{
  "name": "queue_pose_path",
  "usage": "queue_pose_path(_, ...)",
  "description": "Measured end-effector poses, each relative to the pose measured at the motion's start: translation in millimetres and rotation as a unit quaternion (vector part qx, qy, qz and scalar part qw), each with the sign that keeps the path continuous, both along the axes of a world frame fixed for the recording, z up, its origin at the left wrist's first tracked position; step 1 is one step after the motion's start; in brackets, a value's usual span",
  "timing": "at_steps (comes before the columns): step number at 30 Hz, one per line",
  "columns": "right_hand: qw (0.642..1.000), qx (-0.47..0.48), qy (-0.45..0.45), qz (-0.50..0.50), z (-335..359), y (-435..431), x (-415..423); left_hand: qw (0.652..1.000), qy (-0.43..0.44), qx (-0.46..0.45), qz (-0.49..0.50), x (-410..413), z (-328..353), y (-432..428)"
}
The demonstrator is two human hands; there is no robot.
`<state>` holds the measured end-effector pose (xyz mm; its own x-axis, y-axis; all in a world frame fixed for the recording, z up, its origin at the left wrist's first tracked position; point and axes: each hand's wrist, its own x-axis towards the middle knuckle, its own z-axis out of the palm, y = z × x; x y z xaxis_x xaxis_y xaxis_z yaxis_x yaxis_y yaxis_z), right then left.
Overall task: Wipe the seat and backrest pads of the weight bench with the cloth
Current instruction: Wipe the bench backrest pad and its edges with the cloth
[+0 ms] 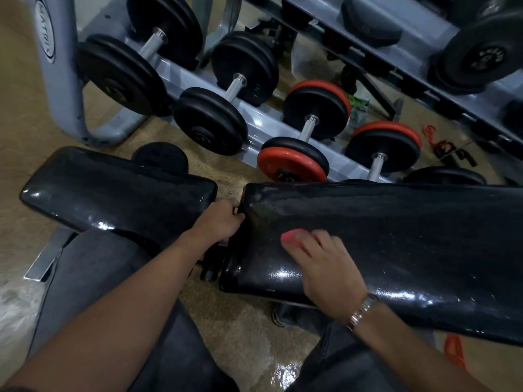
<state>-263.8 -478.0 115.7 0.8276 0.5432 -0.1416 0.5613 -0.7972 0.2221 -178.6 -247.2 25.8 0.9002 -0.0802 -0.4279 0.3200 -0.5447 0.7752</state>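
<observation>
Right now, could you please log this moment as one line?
step: wiping backrest pad | right hand: pressing pink cloth on pad | left hand: gripping pad's end | seat pad: untouched

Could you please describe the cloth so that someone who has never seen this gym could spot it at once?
Find the long black backrest pad in front of the dumbbell rack. Near its end closest to the shorter seat pad, the right hand lies flat on it. The cloth is the pink bit showing beyond those fingers, the only pink thing on the black pads.
</observation>
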Motion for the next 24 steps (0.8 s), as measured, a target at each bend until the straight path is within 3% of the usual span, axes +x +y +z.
queue_pose_path(3,0.996,0.025,0.042,0.075,11,-13,3,1.000,-0.001,0.003,-0.003,-1,1,1)
queue_pose_path(8,0.999,-0.015,-0.002,-0.034,7,-1,13,1.000,-0.005,0.008,-0.002,-1,2,0)
queue_pose_path(14,0.990,0.053,0.070,0.106,10,-13,1,1.000,-0.003,0.004,-0.001,0,1,1)
queue_pose_path(19,1.000,0.017,0.017,-0.011,2,7,3,1.000,-0.016,0.020,-0.003,1,0,1)
queue_pose_path(24,0.989,0.085,0.076,0.097,-1,-1,-10,0.999,-0.025,0.024,-0.005,2,-2,2)
